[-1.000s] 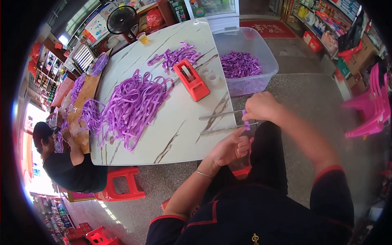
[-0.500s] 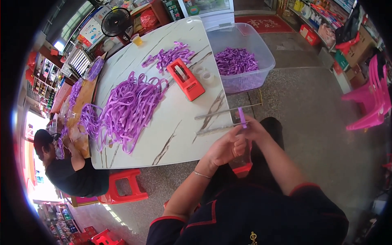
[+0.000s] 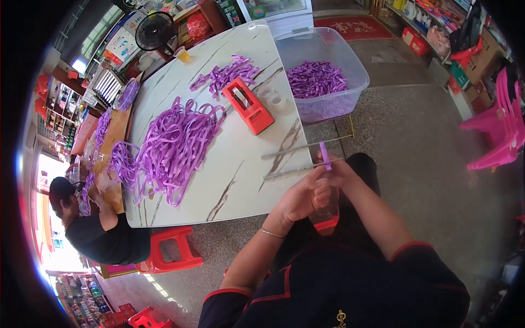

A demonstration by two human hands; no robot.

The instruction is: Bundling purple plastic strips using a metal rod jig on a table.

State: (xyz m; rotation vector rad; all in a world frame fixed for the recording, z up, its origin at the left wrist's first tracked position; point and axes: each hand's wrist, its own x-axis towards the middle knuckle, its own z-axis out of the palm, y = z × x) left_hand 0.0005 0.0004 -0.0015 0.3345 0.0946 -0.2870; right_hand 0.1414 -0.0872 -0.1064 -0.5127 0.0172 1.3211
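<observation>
Two thin metal rods (image 3: 287, 151) jut out past the near right edge of the white marbled table (image 3: 246, 191). Looped across them is a short purple ribbon (image 3: 325, 155). My right hand (image 3: 342, 174) is at the lower end of this ribbon, its fingers bent in around it. Close beside it, my left hand (image 3: 306, 195) is closed with its fingers curled; what it pinches, if anything, is hidden. A large heap of long purple ribbons (image 3: 175, 147) lies left of the rods. Beyond them stands a red tape dispenser (image 3: 249, 106), with clear tape rolls (image 3: 276, 100) next to it.
A clear plastic bin (image 3: 328, 112) holding folded purple ribbon pieces stands off the table's right edge. A smaller ribbon pile (image 3: 232, 74) and a cup (image 3: 182, 54) sit farther back. Another person (image 3: 104, 229) works at left, near a red stool (image 3: 172, 251). Pink chairs (image 3: 500, 126) stand at right.
My hands stay at the ribbon on the rods, with only a slight shift of the fingers. The whole view has tilted a little.
</observation>
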